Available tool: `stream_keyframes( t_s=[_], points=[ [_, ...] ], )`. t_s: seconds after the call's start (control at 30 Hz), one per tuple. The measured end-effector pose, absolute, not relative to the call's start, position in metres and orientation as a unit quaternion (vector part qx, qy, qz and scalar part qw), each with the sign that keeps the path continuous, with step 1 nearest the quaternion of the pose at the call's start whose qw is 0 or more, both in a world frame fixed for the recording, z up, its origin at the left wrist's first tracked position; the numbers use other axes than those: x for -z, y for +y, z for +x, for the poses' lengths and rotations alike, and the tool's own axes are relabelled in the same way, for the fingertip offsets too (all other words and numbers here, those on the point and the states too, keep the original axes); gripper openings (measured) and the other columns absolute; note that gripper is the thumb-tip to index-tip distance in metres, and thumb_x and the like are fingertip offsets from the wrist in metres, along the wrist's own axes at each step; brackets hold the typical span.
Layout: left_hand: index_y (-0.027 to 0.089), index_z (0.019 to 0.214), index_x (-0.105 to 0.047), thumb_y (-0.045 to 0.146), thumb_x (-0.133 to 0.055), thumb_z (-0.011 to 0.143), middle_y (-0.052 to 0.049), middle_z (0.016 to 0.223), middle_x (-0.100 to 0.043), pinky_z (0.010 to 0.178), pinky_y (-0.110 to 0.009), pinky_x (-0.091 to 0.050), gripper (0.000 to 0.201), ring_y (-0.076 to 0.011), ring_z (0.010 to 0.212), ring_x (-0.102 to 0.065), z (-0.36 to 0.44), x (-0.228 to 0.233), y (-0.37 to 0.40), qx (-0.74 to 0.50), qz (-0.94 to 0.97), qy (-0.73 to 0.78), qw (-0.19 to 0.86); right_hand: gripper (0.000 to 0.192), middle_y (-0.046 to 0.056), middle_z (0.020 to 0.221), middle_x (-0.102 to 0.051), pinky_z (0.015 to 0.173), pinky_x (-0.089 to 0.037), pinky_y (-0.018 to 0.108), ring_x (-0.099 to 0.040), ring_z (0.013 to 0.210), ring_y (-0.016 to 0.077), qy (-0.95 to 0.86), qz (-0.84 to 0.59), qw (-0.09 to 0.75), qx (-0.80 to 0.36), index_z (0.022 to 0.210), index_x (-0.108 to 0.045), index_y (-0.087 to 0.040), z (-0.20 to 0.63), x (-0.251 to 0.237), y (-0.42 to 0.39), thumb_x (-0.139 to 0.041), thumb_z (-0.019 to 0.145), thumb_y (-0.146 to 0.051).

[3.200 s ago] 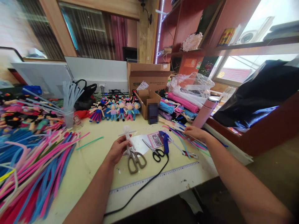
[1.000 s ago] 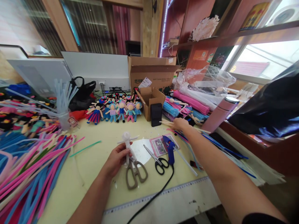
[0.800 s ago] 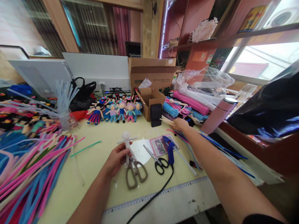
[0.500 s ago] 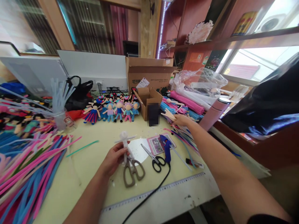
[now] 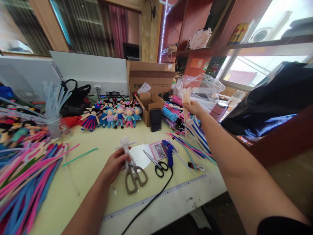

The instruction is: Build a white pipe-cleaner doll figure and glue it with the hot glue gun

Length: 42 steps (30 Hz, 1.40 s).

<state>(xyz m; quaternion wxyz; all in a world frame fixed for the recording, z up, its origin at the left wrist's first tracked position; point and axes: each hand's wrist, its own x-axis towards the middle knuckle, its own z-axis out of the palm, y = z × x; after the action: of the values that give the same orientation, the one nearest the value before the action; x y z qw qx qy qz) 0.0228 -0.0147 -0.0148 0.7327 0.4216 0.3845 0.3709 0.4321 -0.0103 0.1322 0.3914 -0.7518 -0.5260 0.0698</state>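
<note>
My left hand (image 5: 116, 164) is closed on a small white pipe-cleaner doll (image 5: 125, 142), held upright with its arms out to the sides. Just below it, grey-handled scissors (image 5: 135, 179) lie on the table. At the right, my right hand (image 5: 194, 109) is raised and closed round a bundle of cream pipe cleaners (image 5: 186, 95), standing nearly upright. Under that hand lie loose blue, pink and white pipe cleaners (image 5: 195, 130). Black-handled scissors (image 5: 160, 168) and a blue glue gun (image 5: 168, 153) rest between the hands.
Finished dolls (image 5: 119, 117) stand in rows at the back, beside a small open cardboard box (image 5: 144, 109). Coloured pipe cleaners (image 5: 31, 182) cover the left side. The glue gun's black cord (image 5: 149, 204) crosses a ruler strip (image 5: 176, 192). A pink flask (image 5: 218, 111) stands at the right.
My right hand has risen, lifting the cream pipe cleaners from a low slant to nearly upright. My left hand still holds the white doll. The whole view has shifted slightly.
</note>
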Motion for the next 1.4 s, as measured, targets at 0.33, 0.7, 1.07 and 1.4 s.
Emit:
stream_keyframes(
  t_s=[0.33,0.7,1.07,1.4],
  points=[
    [0.016,0.1,-0.065,0.026,-0.078,0.059,0.0,0.072,-0.064,0.056,-0.02,-0.045,0.045,-0.0093,0.058,-0.057,0.023,0.012,-0.015,-0.384,0.42,0.37,0.735,0.01,-0.004,0.058,-0.049,0.043,-0.033,0.018,-0.041,0.048,0.0073,-0.476,-0.66,0.58,-0.038,0.08,-0.059,-0.014,0.428,-0.2,-0.031,-0.055,0.079,-0.024],
    [0.016,0.1,-0.066,0.024,-0.08,0.055,-0.001,0.073,-0.065,0.054,-0.019,-0.046,0.048,-0.0097,0.057,-0.058,0.021,0.008,-0.016,-0.391,0.407,0.386,0.73,0.011,-0.001,0.064,-0.053,0.064,-0.041,0.026,-0.046,0.059,0.0086,-0.47,-0.664,0.574,0.094,0.071,-0.056,-0.013,0.421,-0.245,-0.09,-0.05,0.081,-0.014],
    [0.016,0.098,-0.067,0.025,-0.08,0.055,0.001,0.068,-0.064,0.055,-0.019,-0.046,0.046,-0.0093,0.057,-0.058,0.021,0.011,-0.018,-0.382,0.421,0.379,0.73,0.025,0.011,0.08,-0.065,0.069,-0.046,0.032,-0.061,0.076,0.0208,-0.49,-0.853,0.058,0.168,0.087,-0.061,-0.013,0.427,-0.225,-0.126,-0.039,0.088,-0.026],
    [0.017,0.1,-0.066,0.025,-0.079,0.056,0.0,0.068,-0.064,0.054,-0.02,-0.045,0.047,-0.0098,0.057,-0.057,0.022,0.01,-0.018,-0.381,0.421,0.384,0.728,0.026,0.015,0.1,-0.067,0.076,-0.048,0.036,-0.064,0.093,0.0261,-0.509,-0.858,-0.036,0.05,0.102,-0.061,-0.018,0.412,-0.074,-0.087,-0.043,0.089,-0.031]
  ],
)
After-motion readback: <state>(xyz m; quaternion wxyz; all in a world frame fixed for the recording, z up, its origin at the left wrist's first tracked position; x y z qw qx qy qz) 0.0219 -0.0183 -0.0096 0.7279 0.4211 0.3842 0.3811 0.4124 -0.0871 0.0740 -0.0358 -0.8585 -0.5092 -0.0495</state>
